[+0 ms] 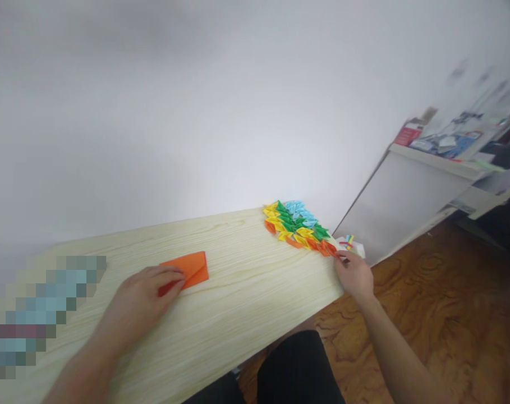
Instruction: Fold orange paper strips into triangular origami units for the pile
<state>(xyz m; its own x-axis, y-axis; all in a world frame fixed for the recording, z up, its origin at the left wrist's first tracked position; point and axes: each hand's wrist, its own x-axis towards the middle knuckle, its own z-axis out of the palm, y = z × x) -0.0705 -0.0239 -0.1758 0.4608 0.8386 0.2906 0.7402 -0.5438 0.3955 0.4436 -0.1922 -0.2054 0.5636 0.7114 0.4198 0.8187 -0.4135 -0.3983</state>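
Observation:
My left hand (164, 283) is closed on the near left edge of a flat stack of orange paper (194, 268), thumb and fingers together. Part of the paper is covered by my fingers. Over at the table's right end, my right hand (354, 273) pinches a small folded orange paper piece (331, 248). That piece lies at the end of a row in a group of folded paper pieces, with yellow ones (305, 232), green ones (299, 223) and light blue ones (299, 210) set in slanting rows.
The light wooden table (238, 308) runs along a white wall. A blurred-out, pixelated object (48, 308) lies at its left. Beyond the right end stand a small white box with coloured strips (359, 247) and a white cabinet (414, 196) with clutter on top.

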